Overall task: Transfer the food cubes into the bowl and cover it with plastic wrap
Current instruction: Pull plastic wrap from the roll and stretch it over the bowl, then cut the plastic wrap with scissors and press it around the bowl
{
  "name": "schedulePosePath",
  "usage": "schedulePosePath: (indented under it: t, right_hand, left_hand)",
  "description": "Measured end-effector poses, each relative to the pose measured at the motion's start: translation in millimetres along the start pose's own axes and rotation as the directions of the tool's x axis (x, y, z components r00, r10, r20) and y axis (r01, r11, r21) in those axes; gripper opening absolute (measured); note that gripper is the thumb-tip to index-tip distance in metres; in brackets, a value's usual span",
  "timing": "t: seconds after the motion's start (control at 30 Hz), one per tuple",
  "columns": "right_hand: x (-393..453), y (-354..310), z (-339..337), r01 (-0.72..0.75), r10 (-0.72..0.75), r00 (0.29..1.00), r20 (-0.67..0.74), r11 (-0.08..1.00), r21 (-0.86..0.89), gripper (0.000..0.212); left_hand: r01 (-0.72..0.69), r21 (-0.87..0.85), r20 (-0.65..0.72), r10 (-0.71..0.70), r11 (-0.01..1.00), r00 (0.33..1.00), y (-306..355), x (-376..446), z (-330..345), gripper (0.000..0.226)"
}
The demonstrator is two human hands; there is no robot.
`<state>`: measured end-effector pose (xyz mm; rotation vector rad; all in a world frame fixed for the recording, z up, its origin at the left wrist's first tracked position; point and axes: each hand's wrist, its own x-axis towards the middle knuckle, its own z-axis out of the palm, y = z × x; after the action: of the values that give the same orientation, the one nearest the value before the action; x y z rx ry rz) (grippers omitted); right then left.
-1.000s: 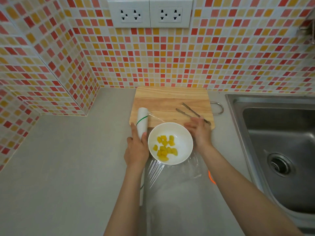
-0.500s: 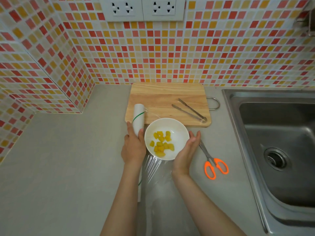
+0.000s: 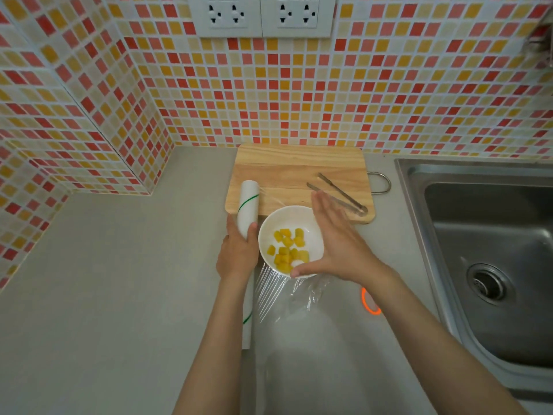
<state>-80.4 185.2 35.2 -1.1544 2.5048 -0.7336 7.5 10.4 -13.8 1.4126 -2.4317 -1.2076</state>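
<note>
On the bench, left hand (image 3: 238, 254) fingers clamp the wrap roll (image 3: 248, 209); right hand (image 3: 335, 244), fingers together, flat, covers the bowl (image 3: 269, 232) of yellow cubes (image 3: 287, 245).

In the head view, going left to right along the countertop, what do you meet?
Plastic wrap roll held by the left hand → white bowl of yellow food cubes → right hand → orange scissors handle → steel sink.

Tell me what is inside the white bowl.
Yellow food cubes lie loose in the white bowl. The right hand covers the bowl's right rim and near edge, so anything beneath it cannot be seen.
</note>
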Motion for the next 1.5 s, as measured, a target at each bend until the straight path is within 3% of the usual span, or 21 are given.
schedulePosePath:
  t: [0.1, 0.27, 0.4, 0.53, 0.83, 1.07, 1.13, 1.2, 1.27, 1.3, 1.33, 1.4, 1.5]
  right_hand:
    - [8, 2, 5, 0.06, -0.037, 0.983, 0.178, 0.99, -0.125, 0.149]
    - [14, 6, 7, 0.031, -0.002, 0.969, 0.249, 0.993, -0.11, 0.149]
    - [15, 7, 5, 0.02, 0.005, 0.966, 0.259, 0.996, -0.092, 0.15]
    - [18, 8, -2, 0.018, 0.009, 0.952, 0.304, 0.996, -0.088, 0.15]
    - [18, 17, -2, -0.026, 0.027, 0.953, 0.302, 1.0, -0.009, 0.149]
    - [14, 23, -4, 0.018, -0.036, 0.964, 0.262, 0.997, 0.069, 0.141]
    - [5, 25, -7, 0.001, -0.029, 0.986, 0.166, 0.986, 0.165, 0.134]
    - [-9, 31, -10, -0.066, 0.083, 0.995, -0.061, 0.966, 0.251, 0.116]
    - [-29, 45, -9, -0.193, 0.238, 0.911, -0.337, 0.968, 0.163, 0.079]
    - [-39, 53, -9, -0.3, 0.302, 0.868, -0.393, 0.951, 0.069, 0.062]
    - [-49, 59, -8, -0.41, 0.379, 0.853, -0.359, 0.912, -0.014, 0.053]
    - [-62, 63, -2, -0.531, 0.512, 0.844, -0.162, 0.839, -0.119, 0.05]
    - [-72, 59, 8, -0.537, 0.539, 0.842, -0.03, 0.83, -0.151, 0.051]
  left_hand:
    - [0.026, -0.095, 0.043, -0.022, 0.995, 0.999, -4, 3, -5, 0.072]
    - [0.022, -0.269, 0.123, 0.011, 0.963, 0.992, -11, 7, -18, 0.059]
    - [0.235, -0.418, 0.341, -0.088, 0.878, 0.936, -17, 12, -36, 0.054]
    - [0.334, -0.571, 0.474, -0.031, 0.75, 0.88, -23, 10, -39, 0.037]
    - [0.142, -0.603, 0.366, 0.114, 0.785, 0.924, -43, 9, -50, 0.055]
    - [0.113, -0.591, 0.357, 0.133, 0.798, 0.925, -52, 5, -54, 0.067]
    - [0.106, -0.592, 0.332, 0.123, 0.799, 0.935, -50, 5, -52, 0.067]
    - [0.117, -0.602, 0.324, 0.108, 0.79, 0.94, -50, 5, -51, 0.067]
    - [0.12, -0.6, 0.322, 0.101, 0.791, 0.941, -51, 4, -52, 0.067]
    - [0.113, -0.593, 0.318, 0.103, 0.797, 0.942, -51, 3, -52, 0.066]
    - [0.105, -0.588, 0.313, 0.105, 0.802, 0.944, -50, 3, -51, 0.066]
    - [0.105, -0.584, 0.311, 0.103, 0.805, 0.945, -50, 3, -50, 0.065]
    - [0.119, -0.601, 0.316, 0.099, 0.79, 0.943, -49, 3, -48, 0.064]
